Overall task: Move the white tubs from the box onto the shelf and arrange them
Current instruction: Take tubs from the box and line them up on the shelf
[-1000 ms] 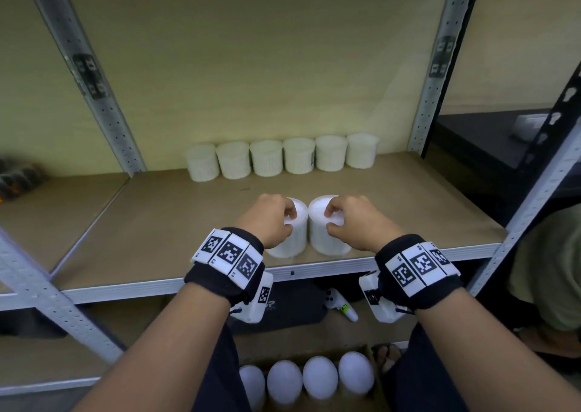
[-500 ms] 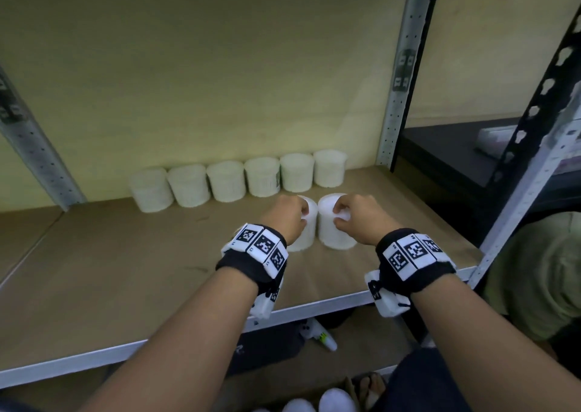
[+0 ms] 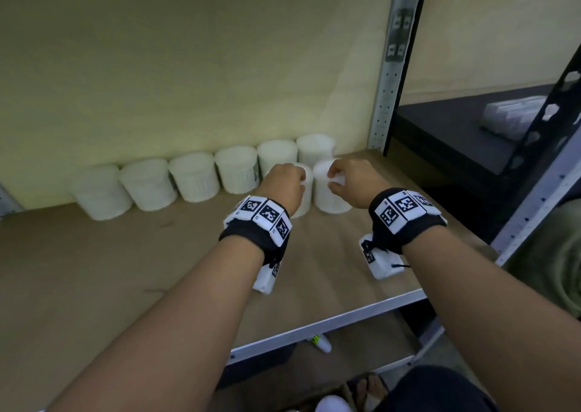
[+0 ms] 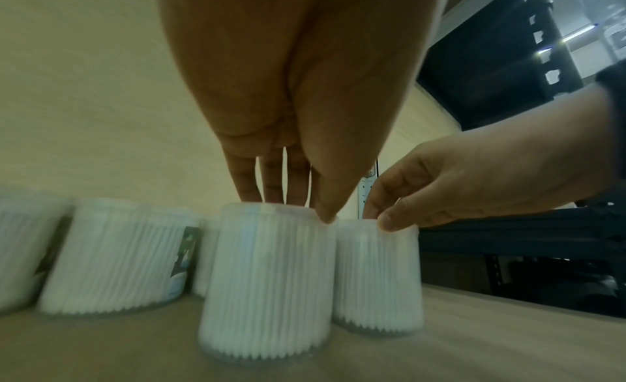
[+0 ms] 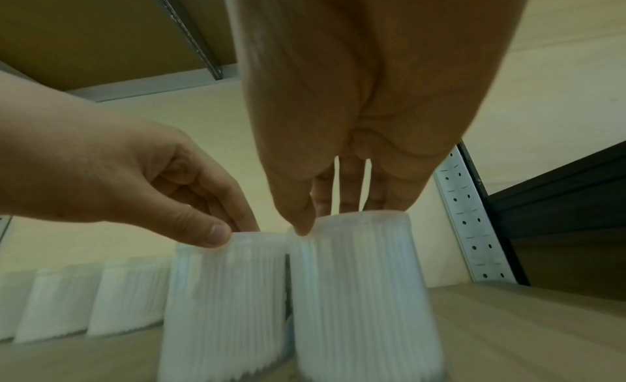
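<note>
Two white tubs stand side by side on the wooden shelf (image 3: 125, 270), just in front of the right end of the back row. My left hand (image 3: 294, 182) grips the left tub (image 3: 305, 198) by its top rim, thumb in front and fingers behind. In the same way my right hand (image 3: 334, 176) grips the right tub (image 3: 327, 196). In the left wrist view the left tub (image 4: 267, 280) and right tub (image 4: 377, 275) almost touch. The right wrist view shows the same pair, right tub (image 5: 359, 294) and left tub (image 5: 223, 302).
Several white tubs (image 3: 195, 177) line the back wall in a row. A grey perforated upright (image 3: 390, 66) bounds the shelf on the right, with a black shelf (image 3: 456, 135) beyond it. Bare board lies to the left and in front. One white tub top (image 3: 333, 404) shows below.
Both hands have moved the two tubs from the shelf's front edge back towards the row at the wall. The grips are unchanged.
</note>
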